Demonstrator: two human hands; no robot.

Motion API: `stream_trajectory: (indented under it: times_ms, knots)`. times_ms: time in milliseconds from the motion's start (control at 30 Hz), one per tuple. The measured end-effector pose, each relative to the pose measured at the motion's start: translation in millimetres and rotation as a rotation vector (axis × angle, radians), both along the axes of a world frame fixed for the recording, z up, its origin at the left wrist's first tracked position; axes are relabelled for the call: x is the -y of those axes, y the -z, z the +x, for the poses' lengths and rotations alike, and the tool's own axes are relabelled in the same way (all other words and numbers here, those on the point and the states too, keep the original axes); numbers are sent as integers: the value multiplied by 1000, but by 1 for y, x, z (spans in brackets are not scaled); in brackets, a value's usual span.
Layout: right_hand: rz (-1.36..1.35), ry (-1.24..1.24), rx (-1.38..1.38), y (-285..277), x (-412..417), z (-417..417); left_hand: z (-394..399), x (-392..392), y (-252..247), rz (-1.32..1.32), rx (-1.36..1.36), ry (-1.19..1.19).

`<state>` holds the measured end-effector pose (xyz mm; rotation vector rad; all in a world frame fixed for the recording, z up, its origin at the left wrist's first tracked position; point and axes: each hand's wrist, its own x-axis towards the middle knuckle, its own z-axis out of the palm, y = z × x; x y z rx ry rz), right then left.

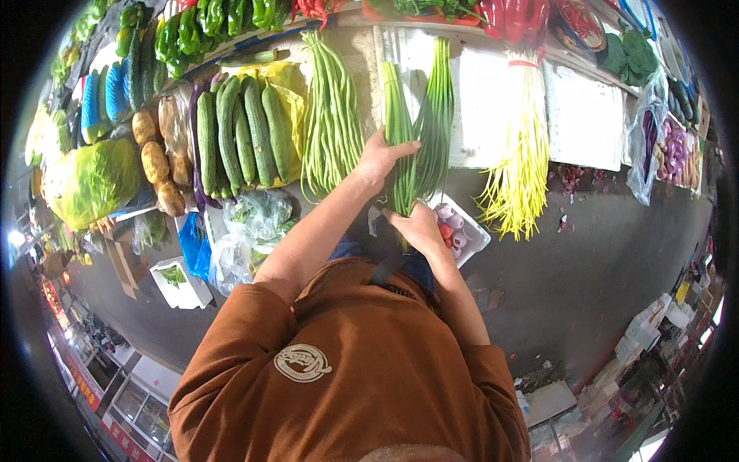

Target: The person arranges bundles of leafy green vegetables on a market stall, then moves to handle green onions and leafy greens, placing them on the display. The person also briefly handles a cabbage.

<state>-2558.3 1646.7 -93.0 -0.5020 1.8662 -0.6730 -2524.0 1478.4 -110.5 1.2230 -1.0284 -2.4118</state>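
My left hand (pixel 378 159) is closed around the middle of a bundle of green garlic stems or chives (pixel 397 115), its thumb lying across the stalks. Lower on the same bundle, near its leafy ends, my right hand (pixel 417 226) grips it. A second, darker green bunch (pixel 437 98) lies just to the right, touching the held one in this view. To the left of my hands is a bunch of long green beans (pixel 329 115). Farther right, yellow chives (pixel 519 150) tied with a red band hang over the stall's edge.
Cucumbers (pixel 261 130) on yellow plastic, potatoes (pixel 155 161) and a bagged leafy vegetable (pixel 95 179) lie left. Green peppers (pixel 190 34) and broccoli (pixel 630 58) line the back. A white foam box (pixel 476 237) of purple and red items stands below the stall's edge, by my right forearm.
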Motion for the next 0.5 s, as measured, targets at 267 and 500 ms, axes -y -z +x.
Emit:
stream_trajectory:
  times_ms: [267,500]
  knots:
    - [-47,-36,-584,-4,33,-51,-77,60,23,-125,176,32]
    - [-80,371,-725,40,26,-108,-72,50,39,-562,405,209]
